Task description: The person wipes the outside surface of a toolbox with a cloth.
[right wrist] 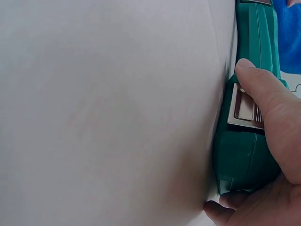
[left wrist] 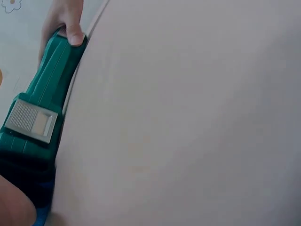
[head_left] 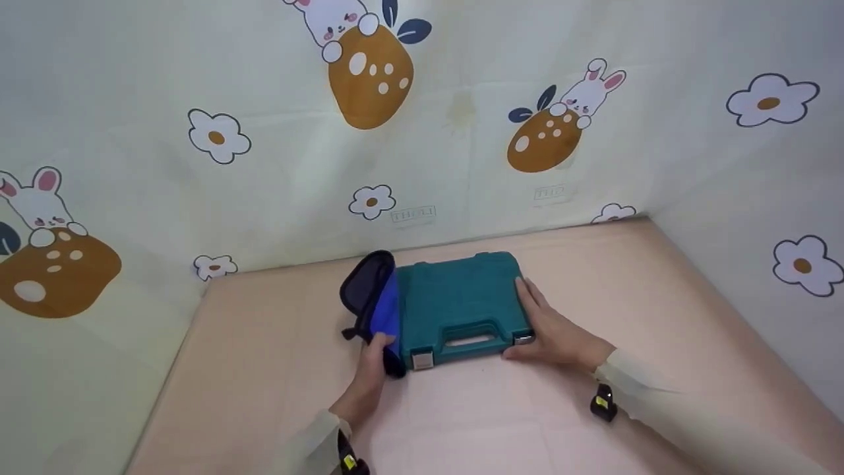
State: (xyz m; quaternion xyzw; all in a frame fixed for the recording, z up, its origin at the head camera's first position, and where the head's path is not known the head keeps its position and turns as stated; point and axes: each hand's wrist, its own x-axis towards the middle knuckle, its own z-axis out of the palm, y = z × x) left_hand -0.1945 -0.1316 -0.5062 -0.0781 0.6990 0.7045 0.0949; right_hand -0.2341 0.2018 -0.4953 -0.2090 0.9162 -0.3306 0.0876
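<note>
A green plastic carrying case [head_left: 458, 293] lies flat on the table with its handle toward me. Silver latches sit on its front edge, the left latch [left wrist: 32, 120] showing large in the left wrist view. Against the case's left end is a blue and black fabric bag [head_left: 388, 310] with a dark flap folded out; how much of the case it covers I cannot tell. My left hand [head_left: 370, 369] grips the bag's front edge, thumb on top. At the other end my right hand [head_left: 560, 335] holds the case's right side, its thumb [right wrist: 261, 84] by the right latch [right wrist: 245, 109].
The table [head_left: 277, 369] has a pale pink cover. Behind and at both sides rise walls of patterned cloth [head_left: 461, 158] with rabbits and flowers. Black bands [head_left: 602, 402] with yellow marks are on both wrists.
</note>
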